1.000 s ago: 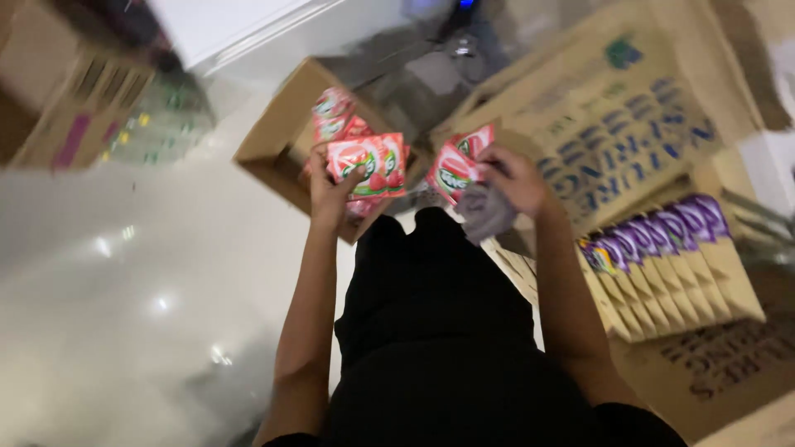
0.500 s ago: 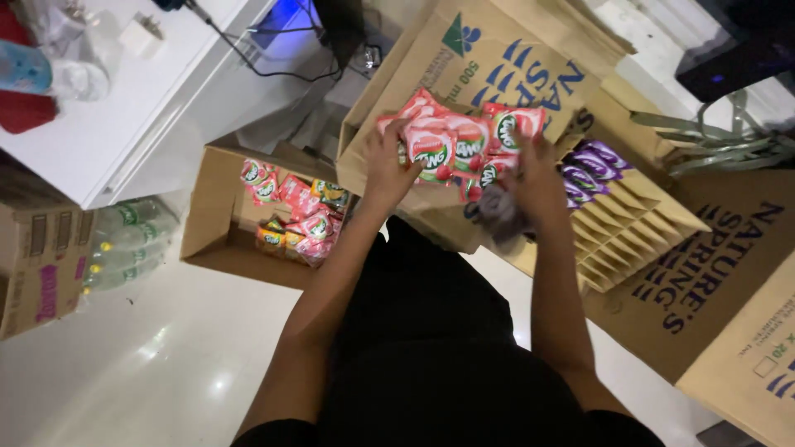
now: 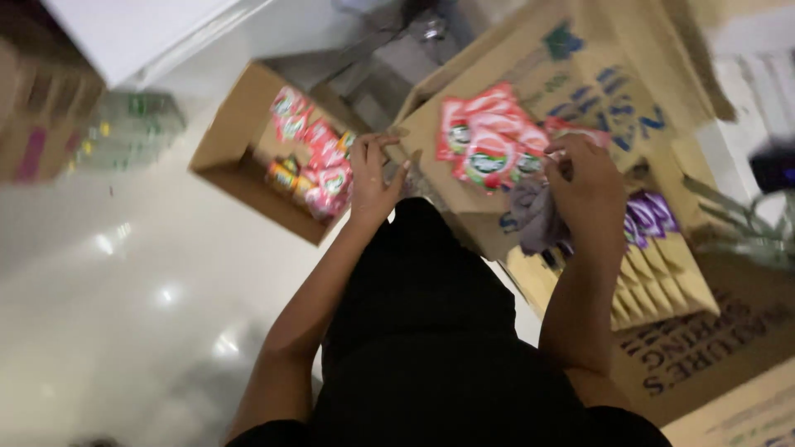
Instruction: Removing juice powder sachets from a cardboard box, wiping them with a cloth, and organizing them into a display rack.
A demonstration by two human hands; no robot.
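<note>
Head view: right hand [image 3: 584, 178], upper right of centre, fingers curled on red sachets [image 3: 489, 142] lying atop flattened cardboard box [image 3: 580, 74]. Left hand [image 3: 373, 178] at centre, fingers spread, empty, beside open carton [image 3: 232, 149] of red packets, upper left.

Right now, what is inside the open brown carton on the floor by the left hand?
The open brown carton holds red snack packets piled against its right side, one darker packet among them. Whatever lies beneath the pile is covered. The left hand hovers at its right edge.
</note>
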